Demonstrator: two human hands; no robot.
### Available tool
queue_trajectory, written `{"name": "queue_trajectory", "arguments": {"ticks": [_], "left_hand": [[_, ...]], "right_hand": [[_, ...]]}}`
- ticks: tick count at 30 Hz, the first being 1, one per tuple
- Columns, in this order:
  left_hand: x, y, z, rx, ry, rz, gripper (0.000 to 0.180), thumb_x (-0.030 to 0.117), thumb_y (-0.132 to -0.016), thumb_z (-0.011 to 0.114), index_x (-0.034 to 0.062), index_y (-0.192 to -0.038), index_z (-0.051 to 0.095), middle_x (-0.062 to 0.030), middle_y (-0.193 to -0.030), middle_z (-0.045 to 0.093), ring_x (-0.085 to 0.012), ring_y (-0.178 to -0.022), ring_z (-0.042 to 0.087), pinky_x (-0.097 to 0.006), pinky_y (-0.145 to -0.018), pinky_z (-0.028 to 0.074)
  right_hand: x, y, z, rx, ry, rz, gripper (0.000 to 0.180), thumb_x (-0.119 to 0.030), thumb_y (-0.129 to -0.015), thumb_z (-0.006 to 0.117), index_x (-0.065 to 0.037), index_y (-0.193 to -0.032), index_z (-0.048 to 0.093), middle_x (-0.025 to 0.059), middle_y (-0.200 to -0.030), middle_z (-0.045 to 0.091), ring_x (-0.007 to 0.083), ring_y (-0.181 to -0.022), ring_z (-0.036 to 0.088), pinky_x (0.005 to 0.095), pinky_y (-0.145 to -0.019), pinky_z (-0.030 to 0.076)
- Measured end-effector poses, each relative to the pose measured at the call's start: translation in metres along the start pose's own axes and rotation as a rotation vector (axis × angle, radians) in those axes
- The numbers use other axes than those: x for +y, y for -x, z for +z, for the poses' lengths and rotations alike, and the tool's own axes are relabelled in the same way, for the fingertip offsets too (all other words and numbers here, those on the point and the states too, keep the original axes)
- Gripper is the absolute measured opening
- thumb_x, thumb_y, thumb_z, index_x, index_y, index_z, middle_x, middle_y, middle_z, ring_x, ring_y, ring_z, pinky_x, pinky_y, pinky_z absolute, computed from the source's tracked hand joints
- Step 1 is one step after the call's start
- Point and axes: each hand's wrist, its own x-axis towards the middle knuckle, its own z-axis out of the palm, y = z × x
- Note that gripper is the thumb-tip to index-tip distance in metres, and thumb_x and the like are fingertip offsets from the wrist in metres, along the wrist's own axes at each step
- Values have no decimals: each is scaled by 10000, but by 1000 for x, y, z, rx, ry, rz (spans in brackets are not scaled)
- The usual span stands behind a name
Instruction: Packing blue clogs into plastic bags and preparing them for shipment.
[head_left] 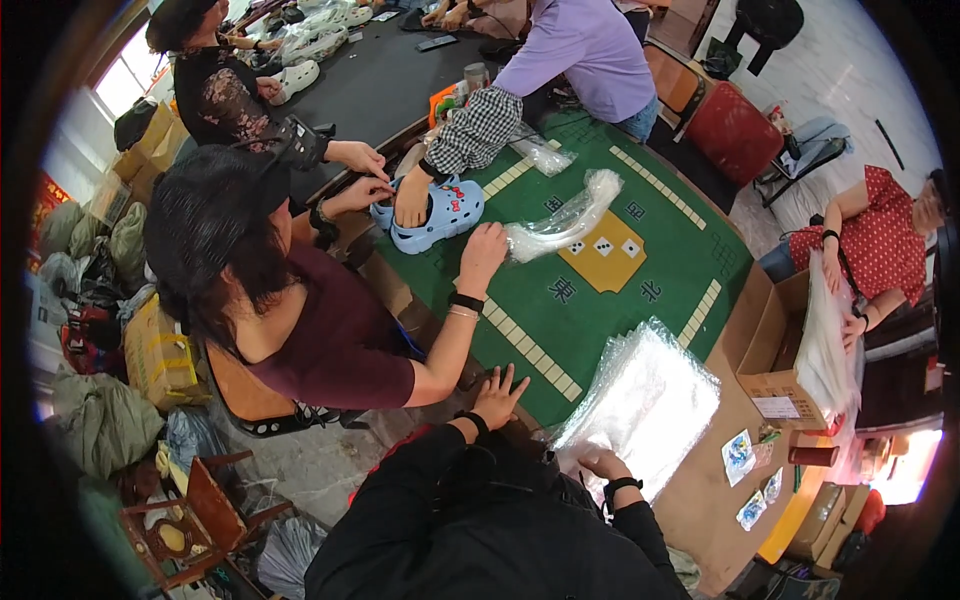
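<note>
My left hand [497, 400] lies with its fingers spread at the near edge of the green table mat [460, 355], holding nothing. On the near side, a stack of clear plastic bags [650, 400] reflects bright light. My right hand [605, 466] is at the stack's near edge, its fingers curled on the bags; the fingertips are partly lost in glare. Farther left, a co-worker's hand reaches into a light-blue clog [452, 212] with small red charms. Another co-worker's hand touches a bunched clear plastic bag [570, 218] lying across the mat.
Close on my left sits a co-worker in a maroon top [340, 330]. Someone in a purple shirt [580, 60] leans over the far side. An open cardboard box [790, 350] stands at the right, beside a person in red. Small printed packets [738, 457] lie on the brown tabletop.
</note>
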Motion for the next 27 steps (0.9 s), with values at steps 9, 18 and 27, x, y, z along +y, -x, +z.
{"name": "queue_trajectory", "arguments": {"ticks": [9, 18, 27], "left_hand": [[4, 3, -14, -48, -6, -13, 888, 311, -757, 687, 196, -1447, 139, -240, -1473, 49, -482, -1304, 174, -509, -975, 280], [3, 4, -13, -66, -16, -28, 877, 308, -773, 677, 189, -1449, 131, -243, -1474, 39, -477, -1310, 166, -510, -983, 272], [7, 2, -18, -89, -27, -37, 878, 329, -775, 676, 197, -1450, 130, -232, -1478, 44, -468, -1313, 168, -504, -985, 277]], "right_hand": [[11, -11, 13, 92, -29, -64, 679, -621, -765, 538, -45, -1119, 602, 228, -1148, 564, 345, -1097, 529, 391, -930, 422], [4, -7, 8, 90, -20, -70, 647, -613, -769, 544, -58, -1094, 618, 225, -1139, 568, 349, -1086, 532, 400, -911, 434], [20, -22, 21, 87, -41, -89, 652, -615, -769, 542, -64, -1111, 608, 226, -1142, 565, 346, -1092, 527, 390, -927, 424]]}}
